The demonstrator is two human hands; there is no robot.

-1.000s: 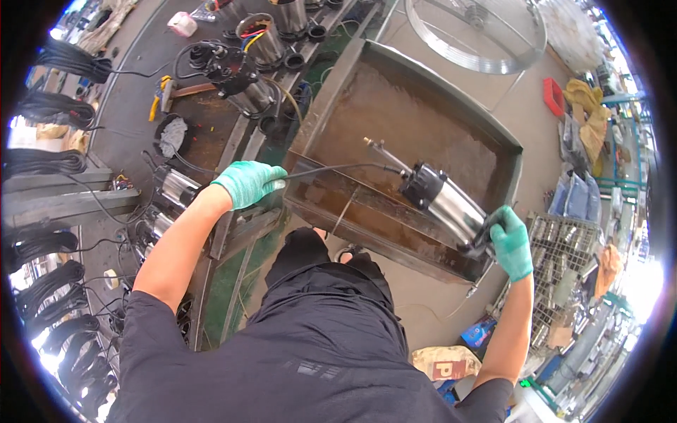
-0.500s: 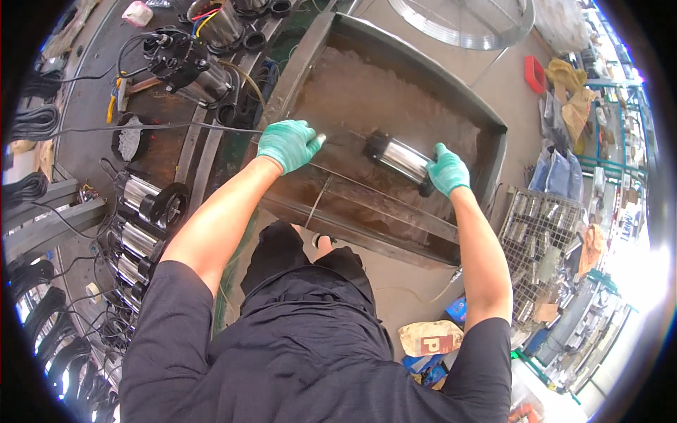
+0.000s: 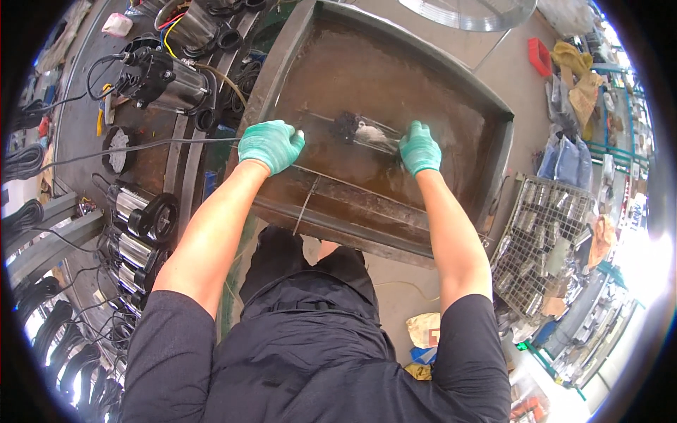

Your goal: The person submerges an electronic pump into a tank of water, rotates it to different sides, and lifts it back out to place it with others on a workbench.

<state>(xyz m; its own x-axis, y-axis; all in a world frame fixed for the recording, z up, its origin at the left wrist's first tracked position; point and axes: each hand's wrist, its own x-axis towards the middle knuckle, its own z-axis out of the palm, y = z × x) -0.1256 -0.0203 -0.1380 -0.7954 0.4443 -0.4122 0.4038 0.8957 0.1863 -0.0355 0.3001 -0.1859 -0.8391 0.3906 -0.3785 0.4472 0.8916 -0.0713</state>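
Both my hands wear green gloves over a metal tank [image 3: 282, 53] that holds brownish water. A black electric cable [image 3: 180, 141] runs in from the left, and my left hand [image 3: 271, 146] is closed on it above the tank's left side. My right hand [image 3: 420, 149] grips the right end of a shiny cylindrical submersible pump [image 3: 376, 135] with a black end. The pump lies on its side in the water, and its outline is broken up by the surface. A thin stretch of cable shows between my left hand and the pump's dark end.
Bigger pumps [image 3: 166, 83] stand on the bench to the left. Nearer, several silver motors with black ends [image 3: 137, 211] sit beside coiled cables [image 3: 25, 161]. At the right are a wire basket of metal parts [image 3: 543, 243] and a red bin [image 3: 540, 56]. A metal ring [image 3: 479, 15] lies beyond the tank.
The pump has gone from above the water down into it, moving a little left with my right hand. My left hand has shifted slightly left, still on the cable.
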